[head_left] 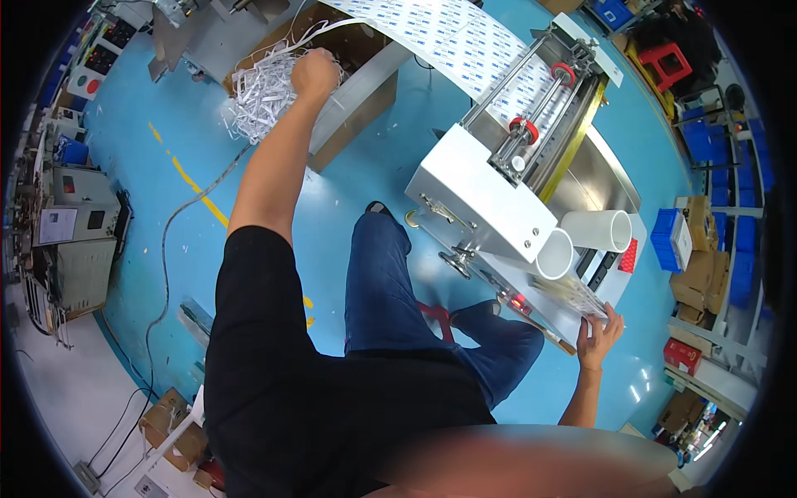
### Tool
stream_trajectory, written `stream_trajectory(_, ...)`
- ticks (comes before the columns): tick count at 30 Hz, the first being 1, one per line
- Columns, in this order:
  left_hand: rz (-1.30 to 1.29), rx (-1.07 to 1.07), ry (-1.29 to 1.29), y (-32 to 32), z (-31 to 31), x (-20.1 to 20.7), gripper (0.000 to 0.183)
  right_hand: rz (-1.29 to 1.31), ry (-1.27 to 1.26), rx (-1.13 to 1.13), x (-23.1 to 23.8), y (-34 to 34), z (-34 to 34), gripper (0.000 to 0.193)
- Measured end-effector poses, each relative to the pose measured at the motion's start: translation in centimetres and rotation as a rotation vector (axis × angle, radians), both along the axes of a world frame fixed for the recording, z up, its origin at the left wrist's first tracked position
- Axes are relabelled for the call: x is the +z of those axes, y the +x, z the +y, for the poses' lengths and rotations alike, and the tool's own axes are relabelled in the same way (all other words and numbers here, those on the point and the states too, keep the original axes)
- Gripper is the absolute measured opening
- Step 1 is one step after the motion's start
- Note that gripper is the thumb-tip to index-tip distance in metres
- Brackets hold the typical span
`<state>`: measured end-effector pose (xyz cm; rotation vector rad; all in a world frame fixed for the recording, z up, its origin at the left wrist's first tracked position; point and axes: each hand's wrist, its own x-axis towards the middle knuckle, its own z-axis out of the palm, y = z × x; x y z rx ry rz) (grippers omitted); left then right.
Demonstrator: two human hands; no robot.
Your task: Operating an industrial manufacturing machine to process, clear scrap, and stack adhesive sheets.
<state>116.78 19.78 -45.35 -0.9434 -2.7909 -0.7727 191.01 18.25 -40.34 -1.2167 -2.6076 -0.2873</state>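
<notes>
My left hand reaches far forward and is closed among a heap of thin white paper strips. The strips spill over the side of a cardboard box; the fingertips are hidden in them. At the lower right, my right hand has its fingers bent around the near end of a pale, striped stack, too blurred to name more exactly. That stack lies along the front of a white roller machine. A wide printed sheet, white with blue marks, runs into the machine's far side.
Two white tubes stand on the machine near red rollers. My knees are beside its front, over a red stool. A cable crosses the blue floor at left. Blue bins and cartons line the right side.
</notes>
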Motion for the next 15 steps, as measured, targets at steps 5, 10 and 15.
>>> stream_trajectory(5, 0.237, -0.09, -0.253, -5.2, 2.9, -2.1, 0.025, -0.037, -0.012, -0.027, 0.0, -0.3, 0.2, 0.023)
stream_trajectory(10, 0.233, -0.057, -0.303, -8.1, 5.8, -2.8, 0.028, -0.036, -0.038, -0.038, 0.0, -0.4, 0.2, 0.024)
stream_trajectory(15, 0.27, -0.18, -0.242, -10.3, 6.2, -5.1, 0.031, -0.048, -0.04, -0.043, -0.2, -0.7, 0.8, 0.027)
